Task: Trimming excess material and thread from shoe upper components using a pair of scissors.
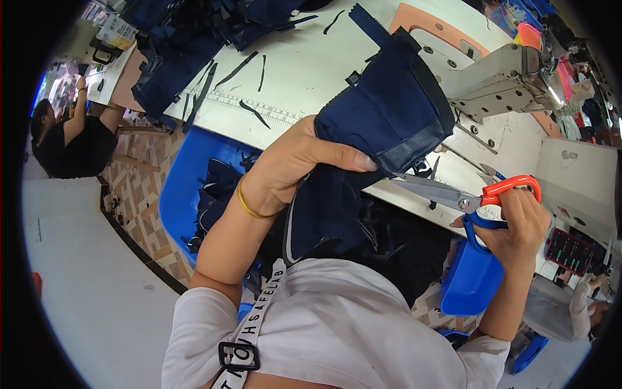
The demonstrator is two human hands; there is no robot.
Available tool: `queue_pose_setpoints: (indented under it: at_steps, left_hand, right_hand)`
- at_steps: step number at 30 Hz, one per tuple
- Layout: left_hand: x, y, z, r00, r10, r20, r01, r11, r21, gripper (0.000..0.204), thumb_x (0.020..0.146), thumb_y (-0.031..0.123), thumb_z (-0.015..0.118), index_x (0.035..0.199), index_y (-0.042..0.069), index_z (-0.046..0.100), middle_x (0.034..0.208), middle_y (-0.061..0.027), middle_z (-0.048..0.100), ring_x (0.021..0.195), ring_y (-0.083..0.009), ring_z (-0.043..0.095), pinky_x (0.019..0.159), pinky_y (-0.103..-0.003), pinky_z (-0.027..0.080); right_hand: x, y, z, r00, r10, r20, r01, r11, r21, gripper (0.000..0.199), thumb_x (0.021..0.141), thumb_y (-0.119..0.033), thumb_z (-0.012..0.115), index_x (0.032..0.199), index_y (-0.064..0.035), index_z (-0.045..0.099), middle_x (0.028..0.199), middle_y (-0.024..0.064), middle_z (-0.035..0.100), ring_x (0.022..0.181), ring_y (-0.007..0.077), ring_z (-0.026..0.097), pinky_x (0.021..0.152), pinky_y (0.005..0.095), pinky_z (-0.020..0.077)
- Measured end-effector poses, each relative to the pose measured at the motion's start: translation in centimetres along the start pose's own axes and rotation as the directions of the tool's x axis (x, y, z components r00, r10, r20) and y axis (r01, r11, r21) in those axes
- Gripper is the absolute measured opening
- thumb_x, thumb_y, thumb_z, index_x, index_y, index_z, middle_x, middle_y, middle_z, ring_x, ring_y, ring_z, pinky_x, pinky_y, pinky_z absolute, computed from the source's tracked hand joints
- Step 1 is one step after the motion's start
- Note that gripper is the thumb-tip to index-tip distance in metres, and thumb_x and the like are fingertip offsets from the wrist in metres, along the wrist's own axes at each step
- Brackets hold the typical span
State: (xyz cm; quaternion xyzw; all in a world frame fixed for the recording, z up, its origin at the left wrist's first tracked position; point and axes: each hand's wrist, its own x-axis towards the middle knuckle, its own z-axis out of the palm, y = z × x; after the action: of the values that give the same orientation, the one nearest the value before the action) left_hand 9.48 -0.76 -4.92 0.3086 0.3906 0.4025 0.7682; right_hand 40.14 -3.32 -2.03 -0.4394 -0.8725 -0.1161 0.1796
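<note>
White tabletop (291, 65), scissors (464, 203) seemingly tip-left

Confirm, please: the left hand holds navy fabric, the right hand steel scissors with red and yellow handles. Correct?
Not yellow: the head view shows red and blue handles on the steel scissors. The left hand holds the navy fabric, the right hand the scissors.

Left hand (285, 159): 4 fingertips hidden behind navy piece (382, 97). Fabric pile (184, 32) cut by top edge.

Before you, the white tabletop (295, 58) bears a heap of navy fabric pieces (184, 39) at eleven o'clock, loose dark strips (237, 70) between eleven and twelve, a sewing machine (495, 81) between one and two.
</note>
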Motion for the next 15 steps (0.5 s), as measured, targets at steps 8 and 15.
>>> queue_pose_setpoints:
  at_steps: [8, 15]
  left_hand:
    - [-0.3, 0.2, 0.5, 1.000, -0.029, -0.010, 0.028, 0.999, -0.044, 0.041, 0.065, -0.005, 0.073, 0.105, -0.006, 0.064, 0.092, -0.0104, 0.069, 0.081, -0.0158, 0.065, 0.082, -0.026, 0.050]
    - [0.0, 0.1, 0.3, 0.998, -0.063, 0.025, 0.064, 0.997, -0.031, 0.040, 0.065, -0.004, 0.073, 0.105, -0.006, 0.064, 0.093, -0.0113, 0.069, 0.082, -0.0162, 0.065, 0.082, -0.026, 0.050]
  right_hand:
    - [0.2, 0.3, -0.3, 0.996, -0.052, -0.069, 0.047, 0.996, -0.069, 0.040, 0.055, -0.033, 0.078, 0.072, -0.0040, 0.057, 0.063, 0.0051, 0.048, 0.055, 0.0210, 0.050, 0.047, 0.0323, 0.0372]
    - [0.6, 0.7, -1.2, 0.994, -0.098, -0.042, 0.092, 0.989, -0.118, 0.039, 0.060, -0.034, 0.077, 0.075, -0.0030, 0.058, 0.064, 0.0053, 0.049, 0.056, 0.0206, 0.050, 0.048, 0.0323, 0.0378]
